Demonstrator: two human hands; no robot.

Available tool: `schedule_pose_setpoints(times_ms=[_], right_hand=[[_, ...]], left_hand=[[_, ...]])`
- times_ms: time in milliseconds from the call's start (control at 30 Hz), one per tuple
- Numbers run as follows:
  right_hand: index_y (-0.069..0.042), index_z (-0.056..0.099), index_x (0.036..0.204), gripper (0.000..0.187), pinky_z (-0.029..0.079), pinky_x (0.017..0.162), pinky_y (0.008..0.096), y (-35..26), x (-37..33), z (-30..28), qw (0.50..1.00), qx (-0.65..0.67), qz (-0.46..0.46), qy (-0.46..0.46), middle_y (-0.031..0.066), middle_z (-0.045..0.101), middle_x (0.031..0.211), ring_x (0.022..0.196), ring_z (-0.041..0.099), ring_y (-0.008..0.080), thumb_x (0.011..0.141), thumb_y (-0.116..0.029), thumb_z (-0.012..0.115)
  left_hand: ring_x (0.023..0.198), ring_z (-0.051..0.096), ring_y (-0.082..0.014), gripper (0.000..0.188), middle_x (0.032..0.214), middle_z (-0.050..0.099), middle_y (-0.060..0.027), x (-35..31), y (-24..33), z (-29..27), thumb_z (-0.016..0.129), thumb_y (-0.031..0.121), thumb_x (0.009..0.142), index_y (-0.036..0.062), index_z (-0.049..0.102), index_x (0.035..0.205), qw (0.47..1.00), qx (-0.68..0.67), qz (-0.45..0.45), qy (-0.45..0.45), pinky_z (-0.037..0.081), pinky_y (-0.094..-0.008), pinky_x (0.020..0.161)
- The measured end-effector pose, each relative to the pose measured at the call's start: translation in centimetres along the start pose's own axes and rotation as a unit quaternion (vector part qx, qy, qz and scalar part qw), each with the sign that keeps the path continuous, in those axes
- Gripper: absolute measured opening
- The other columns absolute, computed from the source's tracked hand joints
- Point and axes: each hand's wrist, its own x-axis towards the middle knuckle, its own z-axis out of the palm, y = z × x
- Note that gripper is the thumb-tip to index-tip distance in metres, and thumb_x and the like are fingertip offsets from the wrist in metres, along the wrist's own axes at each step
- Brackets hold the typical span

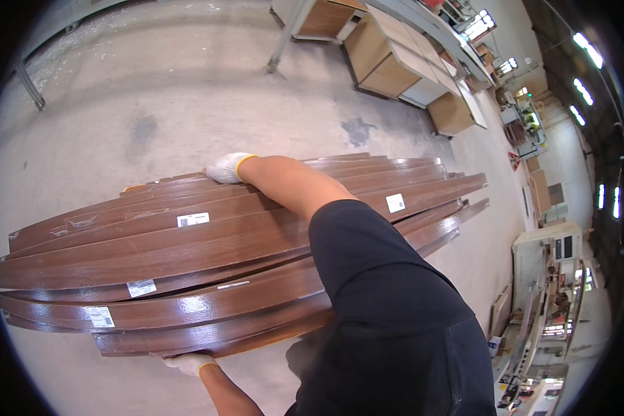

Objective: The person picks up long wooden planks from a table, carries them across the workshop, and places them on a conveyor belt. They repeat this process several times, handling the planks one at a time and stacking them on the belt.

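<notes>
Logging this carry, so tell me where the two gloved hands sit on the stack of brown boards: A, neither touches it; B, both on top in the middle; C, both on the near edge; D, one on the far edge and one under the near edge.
D: one hand rests on the boards' far edge, the other hand is under the near edge.

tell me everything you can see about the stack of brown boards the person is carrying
The stack of boards is a bundle of long, narrow panels with a glossy dark-brown wood-grain finish, lying roughly flat and crosswise in front of the person, above a concrete floor. Their ends are staggered, not flush. Several carry small white stickers. They look curved, which may only be lens bend. The left hand, in a white glove, grips the near edge from below; the right hand, also gloved, rests on the far edge, its forearm lying across the top.
</notes>
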Motion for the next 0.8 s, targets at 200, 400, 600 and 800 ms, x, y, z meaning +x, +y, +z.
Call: schedule_pose_setpoints(times_ms=[200,400,600,800], right_hand=[[-0.008,0.069,0.145,0.076,0.042,0.120,0.0486,-5.5,0.0,1.4,0.998,-0.025,-0.052,0.039,0.0227,0.061,0.155,0.145,0.055,0.0435,0.108,-0.065,0.033],[-0.007,0.067,0.148,0.076,0.040,0.121,0.0482,-9.8,-4.7,2.9,0.998,-0.041,-0.043,0.016,0.0232,0.059,0.158,0.146,0.054,0.0433,0.107,-0.065,0.038],[-0.011,0.065,0.150,0.063,0.041,0.122,0.0467,-13.0,-7.2,5.2,0.998,0.056,-0.032,-0.020,0.0183,0.059,0.160,0.146,0.055,0.0389,0.110,-0.053,0.041],[-0.002,0.068,0.140,0.071,0.040,0.121,0.0472,-10.7,-4.3,7.0,0.989,-0.084,-0.094,0.071,0.0254,0.063,0.152,0.148,0.052,0.0428,0.113,-0.056,0.031]], left_hand=[[0.137,0.059,-0.0348,0.077,0.157,0.057,-0.0126,2.3,2.7,-3.2,0.041,0.065,0.107,0.0087,0.057,0.157,0.998,0.014,0.058,0.016,0.048,-0.0546,0.116],[0.140,0.056,-0.0356,0.084,0.159,0.055,-0.0150,1.3,5.3,-7.1,0.042,0.068,0.107,0.0040,0.053,0.160,0.996,-0.068,0.064,0.003,0.044,-0.0500,0.120],[0.132,0.057,-0.0282,0.059,0.148,0.059,-0.0088,0.2,6.0,-12.1,0.044,0.048,0.114,0.0035,0.055,0.151,0.984,-0.156,0.068,-0.051,0.046,-0.0447,0.117],[0.126,0.067,-0.0329,0.081,0.140,0.070,-0.0190,1.3,3.7,-13.4,0.038,0.066,0.106,0.0009,0.067,0.144,0.991,-0.075,0.047,0.100,0.047,-0.0416,0.113]])
